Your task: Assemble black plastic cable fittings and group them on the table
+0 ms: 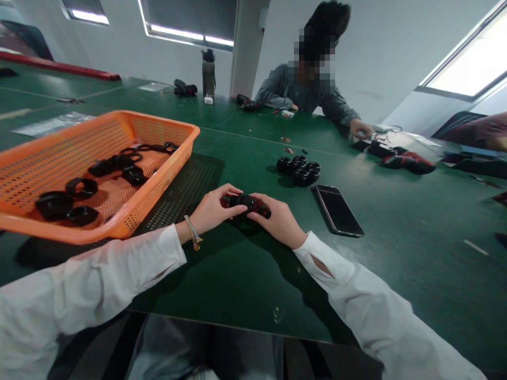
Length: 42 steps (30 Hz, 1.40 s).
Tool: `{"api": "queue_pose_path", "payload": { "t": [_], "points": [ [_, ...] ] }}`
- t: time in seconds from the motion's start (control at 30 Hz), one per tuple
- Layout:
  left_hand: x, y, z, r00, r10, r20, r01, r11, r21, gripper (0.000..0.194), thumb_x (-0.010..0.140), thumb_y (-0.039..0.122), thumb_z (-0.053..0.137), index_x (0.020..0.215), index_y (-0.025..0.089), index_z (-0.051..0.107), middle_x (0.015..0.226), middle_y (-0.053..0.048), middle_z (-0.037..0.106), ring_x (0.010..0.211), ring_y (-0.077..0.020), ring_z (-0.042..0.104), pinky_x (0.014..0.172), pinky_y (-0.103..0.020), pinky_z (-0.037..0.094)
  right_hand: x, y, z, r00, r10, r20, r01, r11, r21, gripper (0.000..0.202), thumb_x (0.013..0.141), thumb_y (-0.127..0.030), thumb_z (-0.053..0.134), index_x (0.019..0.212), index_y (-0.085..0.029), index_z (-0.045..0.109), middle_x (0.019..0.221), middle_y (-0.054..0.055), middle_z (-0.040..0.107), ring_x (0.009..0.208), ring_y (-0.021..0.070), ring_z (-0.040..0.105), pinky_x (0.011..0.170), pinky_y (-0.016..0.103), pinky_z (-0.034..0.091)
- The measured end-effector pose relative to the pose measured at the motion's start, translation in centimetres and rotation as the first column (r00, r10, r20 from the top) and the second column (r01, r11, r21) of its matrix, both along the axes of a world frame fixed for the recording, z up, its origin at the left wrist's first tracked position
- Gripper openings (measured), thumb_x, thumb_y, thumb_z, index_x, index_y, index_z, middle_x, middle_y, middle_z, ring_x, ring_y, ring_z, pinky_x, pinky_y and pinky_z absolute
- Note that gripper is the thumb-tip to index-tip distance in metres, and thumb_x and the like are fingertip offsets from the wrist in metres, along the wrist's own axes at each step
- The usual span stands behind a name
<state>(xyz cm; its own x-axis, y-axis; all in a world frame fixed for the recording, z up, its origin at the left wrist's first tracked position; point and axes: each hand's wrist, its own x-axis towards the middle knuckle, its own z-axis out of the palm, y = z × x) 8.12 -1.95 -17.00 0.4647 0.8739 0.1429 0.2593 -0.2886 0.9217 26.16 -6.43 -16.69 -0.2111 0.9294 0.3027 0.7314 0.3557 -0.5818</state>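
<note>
Just above the green table, both of my hands meet at a small round black part (242,201), its ridged middle showing between them. My left hand (216,208) pinches its left end between thumb and fingers. On the other end my right hand (279,217) is closed the same way, with a dark piece showing below its fingertips. Whether this is one piece or two fitted together I cannot tell. Beyond my right hand a cluster of glossy black ring-shaped parts (301,171) sits on the table.
An orange basket (158,182) with several black rings stands at my left. A phone (339,211) lies right of my hands on the green table (415,253). Farther back are a dark bottle (208,76) and a co-worker's hand (360,128) among black and red items.
</note>
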Motion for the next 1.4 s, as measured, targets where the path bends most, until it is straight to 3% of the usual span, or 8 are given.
{"api": "queue_pose_path", "payload": {
  "t": [0.3,0.63,0.87,1.4],
  "points": [
    [-0.2,0.46,-0.16,0.999,-0.038,0.029,0.036,0.997,0.062,0.043,0.06,0.028,0.074,0.098,0.016,0.058,0.094,-0.004,0.063,0.081,-0.0165,0.061,0.073,-0.031,0.05,-0.03,0.44,-0.14,0.999,-0.041,0.032,0.04,0.999,0.031,0.031,0.076,-0.019,0.065,0.107,-0.016,0.065,0.102,0.009,0.072,0.089,0.0208,0.067,0.079,0.034,0.052],
    [-0.13,0.78,-0.57,1.0,-0.012,0.008,0.011,0.995,0.101,0.038,0.063,0.026,0.072,0.097,0.015,0.058,0.093,-0.005,0.063,0.081,-0.0177,0.061,0.07,-0.03,0.05,0.02,0.76,-0.35,0.999,-0.039,0.019,0.038,0.998,0.045,0.028,0.078,-0.025,0.062,0.105,-0.017,0.066,0.097,0.009,0.072,0.083,0.0211,0.067,0.074,0.034,0.052],
    [-0.12,0.73,-0.48,1.0,-0.009,-0.004,0.009,0.996,0.092,0.036,0.065,0.027,0.071,0.096,0.015,0.059,0.092,-0.004,0.063,0.076,-0.0157,0.06,0.066,-0.029,0.051,0.26,0.32,-0.24,0.996,0.041,-0.075,-0.038,0.998,0.046,0.05,0.074,-0.025,0.063,0.121,-0.014,0.054,0.086,0.005,0.069,0.073,0.0172,0.064,0.066,0.029,0.051],
    [0.11,0.6,-0.46,1.0,-0.023,0.018,0.021,0.996,0.085,0.037,0.064,0.026,0.072,0.097,0.015,0.059,0.094,-0.005,0.064,0.081,-0.0173,0.062,0.072,-0.031,0.052,0.35,0.25,-0.06,0.998,0.031,-0.056,-0.029,0.999,0.042,0.043,0.07,-0.02,0.066,0.112,-0.017,0.058,0.085,0.003,0.069,0.073,0.0174,0.064,0.071,0.031,0.05]
  ]
}}
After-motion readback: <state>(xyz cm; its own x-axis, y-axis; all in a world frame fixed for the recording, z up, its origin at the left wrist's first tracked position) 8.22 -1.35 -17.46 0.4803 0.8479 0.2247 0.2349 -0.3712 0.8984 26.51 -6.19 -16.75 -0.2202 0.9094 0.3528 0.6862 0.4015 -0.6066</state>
